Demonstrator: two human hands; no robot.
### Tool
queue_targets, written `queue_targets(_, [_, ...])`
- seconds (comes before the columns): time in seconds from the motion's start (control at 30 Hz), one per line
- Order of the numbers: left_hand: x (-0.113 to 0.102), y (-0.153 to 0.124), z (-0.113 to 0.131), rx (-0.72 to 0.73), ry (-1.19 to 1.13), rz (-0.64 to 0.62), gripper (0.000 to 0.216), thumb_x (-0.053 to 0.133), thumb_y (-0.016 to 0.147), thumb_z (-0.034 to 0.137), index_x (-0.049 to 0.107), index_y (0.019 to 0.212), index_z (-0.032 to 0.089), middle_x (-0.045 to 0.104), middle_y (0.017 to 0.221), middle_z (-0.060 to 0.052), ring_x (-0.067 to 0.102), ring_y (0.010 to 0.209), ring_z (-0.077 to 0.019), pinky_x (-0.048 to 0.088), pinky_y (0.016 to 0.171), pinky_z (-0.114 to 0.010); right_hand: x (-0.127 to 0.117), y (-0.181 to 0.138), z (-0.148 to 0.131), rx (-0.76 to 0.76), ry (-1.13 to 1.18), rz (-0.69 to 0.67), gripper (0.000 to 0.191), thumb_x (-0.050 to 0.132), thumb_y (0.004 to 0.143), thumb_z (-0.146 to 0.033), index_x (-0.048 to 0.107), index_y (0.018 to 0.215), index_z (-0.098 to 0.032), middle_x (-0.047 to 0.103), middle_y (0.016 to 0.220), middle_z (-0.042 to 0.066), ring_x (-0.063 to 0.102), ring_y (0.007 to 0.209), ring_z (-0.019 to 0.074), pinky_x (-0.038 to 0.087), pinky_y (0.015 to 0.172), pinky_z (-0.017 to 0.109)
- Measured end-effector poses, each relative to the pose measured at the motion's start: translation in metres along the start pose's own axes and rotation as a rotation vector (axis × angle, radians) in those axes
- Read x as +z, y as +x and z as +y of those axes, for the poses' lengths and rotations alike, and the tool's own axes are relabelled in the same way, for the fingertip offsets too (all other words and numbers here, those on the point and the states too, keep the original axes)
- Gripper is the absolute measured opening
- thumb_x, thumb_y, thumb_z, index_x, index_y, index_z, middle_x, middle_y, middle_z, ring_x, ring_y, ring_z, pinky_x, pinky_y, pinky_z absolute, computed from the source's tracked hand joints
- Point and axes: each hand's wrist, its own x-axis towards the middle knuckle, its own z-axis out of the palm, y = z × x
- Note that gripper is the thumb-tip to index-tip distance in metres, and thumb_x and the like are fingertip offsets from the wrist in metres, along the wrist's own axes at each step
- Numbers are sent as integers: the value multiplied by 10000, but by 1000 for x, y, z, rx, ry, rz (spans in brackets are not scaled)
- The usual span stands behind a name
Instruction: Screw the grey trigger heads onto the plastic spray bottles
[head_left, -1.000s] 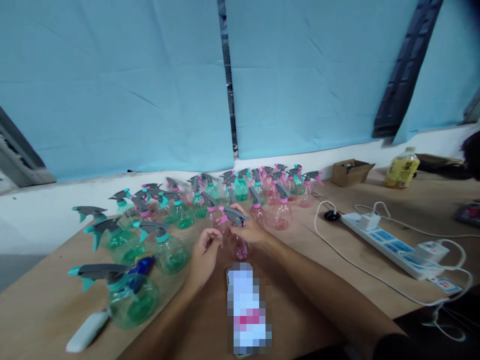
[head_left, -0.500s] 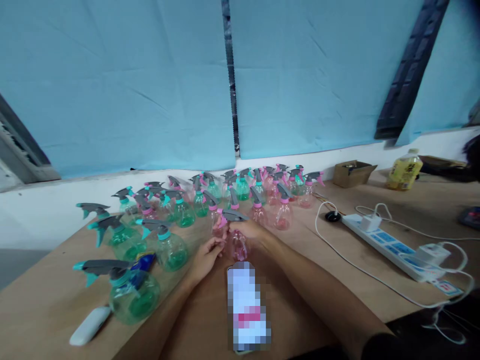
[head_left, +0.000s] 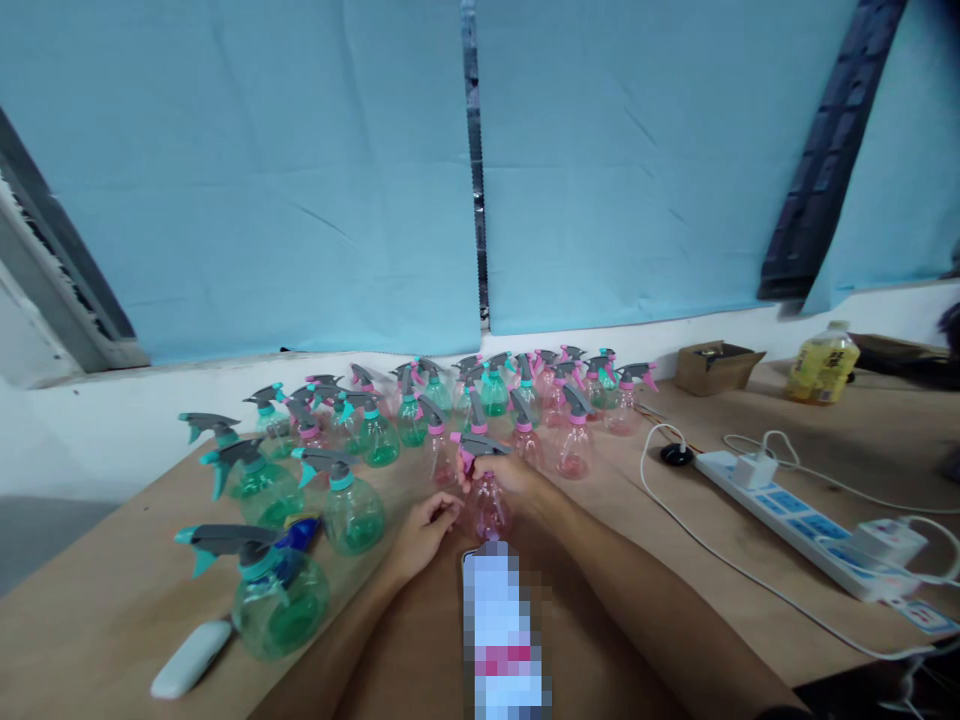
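A clear pink spray bottle (head_left: 491, 512) with a grey and pink trigger head stands upright before me. My right hand (head_left: 504, 472) is wrapped round its neck, just under the spray head, with fingers by the trigger. Just left of the bottle, my left hand (head_left: 431, 522) rests low with loosely curled fingers, and I see nothing in it. Below the bottle lies a phone (head_left: 501, 630) with a blurred screen. To the left stands a green spray bottle (head_left: 354, 515); another green spray bottle (head_left: 281, 605) is nearer to me.
Several more green and pink spray bottles stand in rows toward the wall. A white case (head_left: 191, 660) and a blue packet (head_left: 300, 535) lie at left. On the right are a power strip (head_left: 795, 520) with cables, a cardboard box (head_left: 716, 372) and a yellow drink bottle (head_left: 823, 365).
My left hand has drawn slightly down and away from my right fingers. My right hand keeps its hold on the pink spray bottle. The whole view has shifted a little.
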Motion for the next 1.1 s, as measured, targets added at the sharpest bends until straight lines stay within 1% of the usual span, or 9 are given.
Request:
queue_targets(0.17, [1, -2, 1, 2, 4, -13, 310, 515, 878, 452, 665, 923, 184, 651, 782, -3, 580, 714, -166, 437, 708, -272, 2, -1, -3, 71, -11, 23, 225, 509, 602, -195, 671, 755, -165, 634, 634, 10, 563, 566, 138, 438, 584, 249])
queue_targets(0.27, [2, -2, 0, 8, 20, -6, 310, 513, 879, 457, 658, 931, 187, 649, 782, -2, 580, 717, -167, 437, 712, -274, 2, -1, -4, 32, -71, 26, 229, 516, 592, -192, 678, 750, -161, 653, 646, 20, 591, 595, 151, 443, 591, 252])
queue_targets(0.37, [2, -2, -2, 18, 32, -4, 320, 505, 884, 468, 656, 923, 188, 647, 781, -3, 580, 720, -169, 438, 714, -277, 3, -1, -4, 13, -111, 96, 203, 518, 591, -170, 679, 714, -160, 655, 625, 20, 594, 582, 156, 452, 588, 260])
queue_targets(0.43, [2, -2, -2, 22, 40, -3, 335, 498, 886, 481, 657, 921, 188, 649, 779, -7, 581, 723, -172, 440, 717, -281, 3, -2, -4, 24, -108, 114, 188, 516, 596, -163, 678, 692, -160, 650, 614, 18, 585, 565, 151, 457, 590, 263])
queue_targets(0.6, [2, -2, -1, 29, 42, -16, 335, 488, 895, 478, 655, 941, 192, 671, 834, -18, 594, 752, -176, 445, 747, -287, 2, -1, -4, -22, -111, 33, 204, 515, 602, -185, 680, 719, -168, 650, 631, 9, 594, 589, 149, 454, 617, 260])
queue_targets(0.73, [3, -1, -4, 25, 49, -5, 312, 488, 902, 454, 655, 931, 191, 661, 809, -8, 594, 750, -173, 438, 731, -280, 3, -1, -5, 7, -97, 50, 162, 522, 607, -206, 661, 682, -169, 636, 618, 13, 594, 587, 153, 446, 596, 259])
queue_targets(0.83, [3, -1, -5, 26, 50, -4, 301, 496, 900, 444, 654, 939, 191, 661, 807, -4, 592, 741, -170, 436, 731, -281, 4, -3, -7, 15, -77, 62, 183, 518, 595, -196, 665, 698, -164, 638, 631, 17, 593, 591, 154, 456, 595, 259])
queue_targets(0.97, [3, -2, -1, 29, 46, -7, 304, 499, 896, 447, 654, 926, 187, 666, 806, -10, 592, 746, -172, 440, 738, -284, 4, -2, -6, -30, -98, 51, 212, 516, 585, -191, 674, 724, -161, 645, 632, 11, 588, 584, 147, 459, 600, 250])
queue_targets(1.1, [4, -1, 1, 31, 30, 0, 300, 509, 886, 443, 656, 924, 184, 684, 849, -24, 604, 766, -178, 451, 754, -296, 1, 1, -3, -62, -114, 25, 193, 518, 595, -196, 671, 709, -166, 666, 674, 17, 616, 646, 156, 468, 635, 250])
